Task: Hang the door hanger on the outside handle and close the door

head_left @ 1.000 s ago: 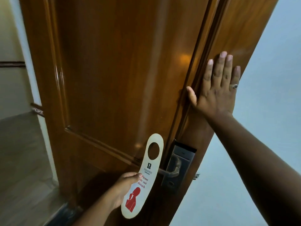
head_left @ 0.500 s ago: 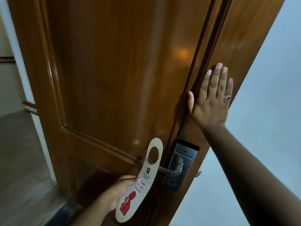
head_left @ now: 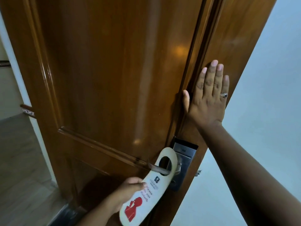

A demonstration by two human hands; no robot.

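Note:
A glossy brown wooden door [head_left: 105, 70] fills most of the view and stands ajar. Low on its right side is a metal lock plate [head_left: 184, 162] with a lever handle [head_left: 157, 169]. A cream door hanger [head_left: 146, 193] with a red figure and the words "Please do not disturb" has its round hole slipped over the lever. My left hand [head_left: 128, 191] pinches the hanger's middle from the left. My right hand [head_left: 206, 98], with a ring, lies flat with fingers spread on the door's edge above the lock.
A pale wall [head_left: 260, 111] runs along the right. To the left, a white door frame [head_left: 17, 75] and a grey floor [head_left: 17, 160] show beyond the door. A dark threshold strip [head_left: 65, 214] lies at the bottom.
My left hand has moved the hanger right, so its hole is now over the lever. My right hand slid a little lower on the door edge.

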